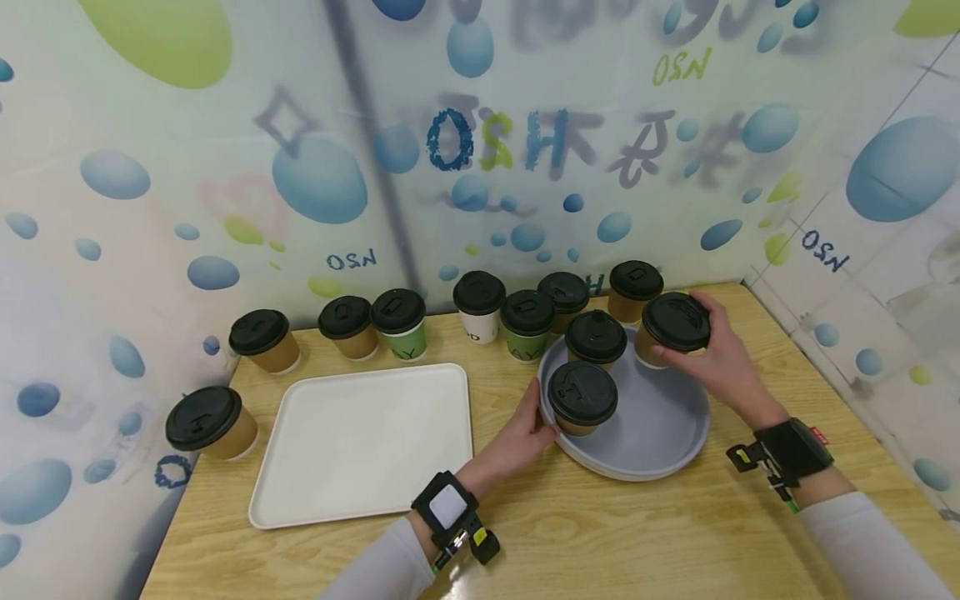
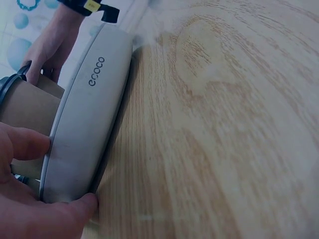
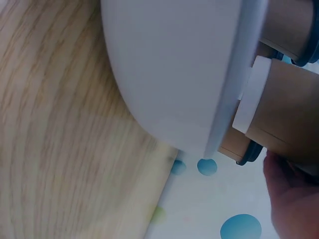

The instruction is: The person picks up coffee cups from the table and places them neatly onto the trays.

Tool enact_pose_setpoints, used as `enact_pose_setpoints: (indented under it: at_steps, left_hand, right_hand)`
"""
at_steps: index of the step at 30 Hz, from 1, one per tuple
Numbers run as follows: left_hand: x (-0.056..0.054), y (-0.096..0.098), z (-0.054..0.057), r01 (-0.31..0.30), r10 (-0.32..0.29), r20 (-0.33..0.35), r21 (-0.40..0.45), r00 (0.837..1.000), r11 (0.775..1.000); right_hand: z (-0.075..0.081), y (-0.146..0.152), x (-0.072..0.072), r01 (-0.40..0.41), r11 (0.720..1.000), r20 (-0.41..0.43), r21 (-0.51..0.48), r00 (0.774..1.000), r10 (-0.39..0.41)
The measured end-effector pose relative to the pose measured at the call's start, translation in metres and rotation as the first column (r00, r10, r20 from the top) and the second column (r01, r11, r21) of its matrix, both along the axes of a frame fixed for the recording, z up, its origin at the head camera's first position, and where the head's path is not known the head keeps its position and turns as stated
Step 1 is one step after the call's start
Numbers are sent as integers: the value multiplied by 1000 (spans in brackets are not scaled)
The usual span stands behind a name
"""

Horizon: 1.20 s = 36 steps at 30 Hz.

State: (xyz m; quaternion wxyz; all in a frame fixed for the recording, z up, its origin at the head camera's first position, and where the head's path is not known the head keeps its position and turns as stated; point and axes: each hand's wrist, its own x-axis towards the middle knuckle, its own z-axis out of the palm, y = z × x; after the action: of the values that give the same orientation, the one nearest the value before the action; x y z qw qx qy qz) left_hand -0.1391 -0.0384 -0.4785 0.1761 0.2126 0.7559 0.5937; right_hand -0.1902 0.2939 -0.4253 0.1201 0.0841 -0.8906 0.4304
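Note:
My right hand (image 1: 723, 371) holds a brown paper cup with a black lid (image 1: 675, 323) at the right back of a round grey tray (image 1: 663, 421). In the right wrist view the cup's white base band (image 3: 254, 94) shows beside the tray's rim, with fingers (image 3: 291, 199) around the lid end. My left hand (image 1: 517, 437) grips the tray's left edge; in the left wrist view the thumb and a finger pinch the side wall (image 2: 87, 129) between rim and base. Two more lidded brown cups, one in front (image 1: 582, 396) and one behind (image 1: 596, 340), stand in the tray's left half.
Left of the round tray lies a white rectangular tray (image 1: 367, 442) on the wooden table (image 1: 600, 533). Several lidded cups line the back, among them a white one (image 1: 478, 321) and a green one (image 1: 408, 337). Brown cups (image 1: 213, 425) stand at the left edge. A patterned curtain (image 1: 420, 208) hangs behind.

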Motion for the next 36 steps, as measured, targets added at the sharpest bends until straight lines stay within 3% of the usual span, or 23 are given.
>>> enact_pose_setpoints:
  at_steps: [18,36]
  left_hand:
    - [1,-1,1,5,-5,10,16,1000,1000]
    - [1,-1,3,16,-16,-3,-3,1000,1000]
  right_hand:
    - [-19,-1,-10,-97,993,121,70,989,88]
    - [-18,-2,-12,-108,989,125,98,988,95]
